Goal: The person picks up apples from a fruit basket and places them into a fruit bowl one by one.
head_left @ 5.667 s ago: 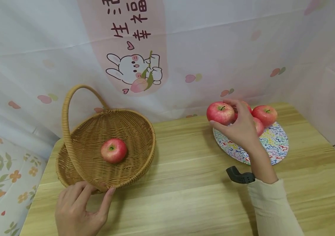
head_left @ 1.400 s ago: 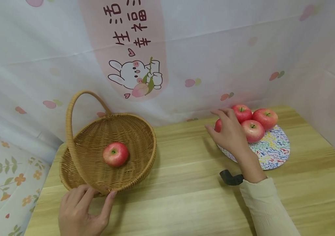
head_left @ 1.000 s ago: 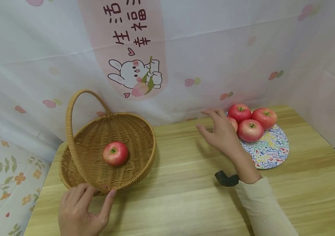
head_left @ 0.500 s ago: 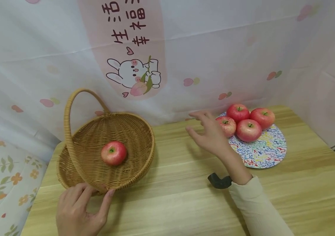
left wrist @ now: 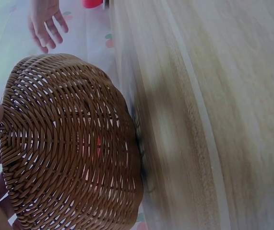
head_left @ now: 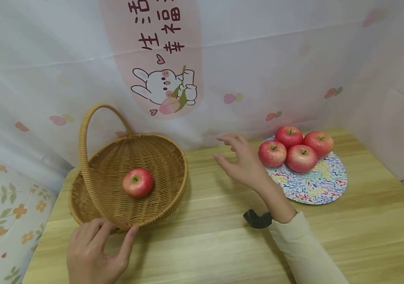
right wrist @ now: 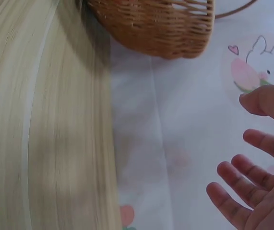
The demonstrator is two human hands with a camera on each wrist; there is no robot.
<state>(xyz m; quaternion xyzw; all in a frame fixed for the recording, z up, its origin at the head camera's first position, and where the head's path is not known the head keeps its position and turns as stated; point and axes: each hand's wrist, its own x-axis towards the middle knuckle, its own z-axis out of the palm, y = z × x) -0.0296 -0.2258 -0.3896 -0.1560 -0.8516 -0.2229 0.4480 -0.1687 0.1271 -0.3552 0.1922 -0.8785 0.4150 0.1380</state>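
My left hand [head_left: 95,250] pinches the near rim of a wicker basket [head_left: 168,205] at the foot of its arched handle. One red apple [head_left: 137,183] lies inside the basket. Seen from the left wrist, the basket's woven side [left wrist: 74,139] fills the view beside that hand's fingers. My right hand [head_left: 242,163], fingers spread and holding nothing, hovers over the table left of a patterned round plate [head_left: 315,189]. Several red apples sit together on that plate, the nearest to the hand being a speckled apple [head_left: 272,154]. In the right wrist view the same bare fingers [right wrist: 232,206] show.
The wooden table [head_left: 202,240] runs beneath everything. Behind it hangs a white printed cloth [head_left: 258,59] with a rabbit picture. A black strap-like piece [head_left: 257,219] sticks out at the right wrist.
Earlier the right hand gripped an apple over the plate. That apple now sits on the plate's left side, released, and the hand has moved left. The left hand stays on the basket rim.
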